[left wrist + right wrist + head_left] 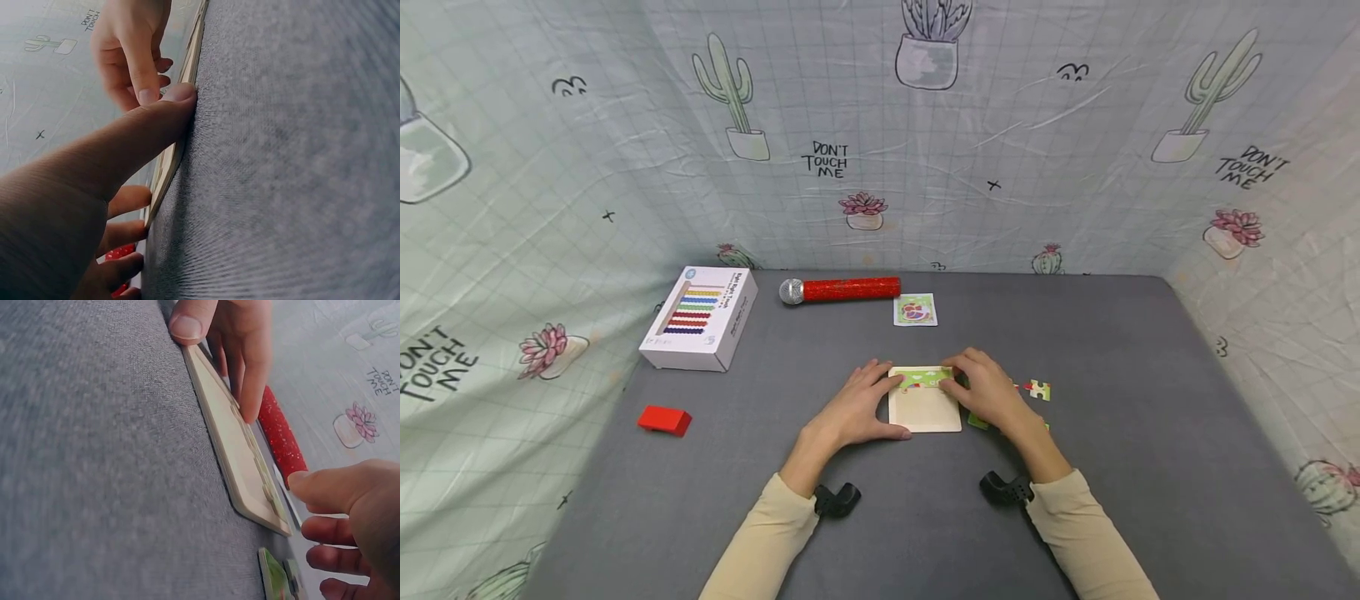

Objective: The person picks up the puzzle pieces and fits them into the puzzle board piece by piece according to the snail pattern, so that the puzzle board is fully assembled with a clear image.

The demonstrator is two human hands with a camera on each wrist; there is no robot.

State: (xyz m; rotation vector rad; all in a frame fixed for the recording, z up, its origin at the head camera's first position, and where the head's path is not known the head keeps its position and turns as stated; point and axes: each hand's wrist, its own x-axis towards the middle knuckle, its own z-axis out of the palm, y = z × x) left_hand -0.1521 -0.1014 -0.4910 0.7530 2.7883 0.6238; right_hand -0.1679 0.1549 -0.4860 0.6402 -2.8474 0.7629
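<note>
Grey tabletop [1150, 417]: left hand [856, 408] clasping the left edge of a puzzle tray [923, 412]; right hand [991, 393], thumb and fingers parted, at its far right corner; tray between both, likely light and stiff, best held by the rim; loose pieces [1040, 390] beside the right hand; red microphone [850, 289] beyond

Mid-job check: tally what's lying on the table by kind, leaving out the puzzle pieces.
Puzzle tray: 1
Picture card: 1
Red microphone: 1
Red block: 1
White box: 1
Total: 5
</note>
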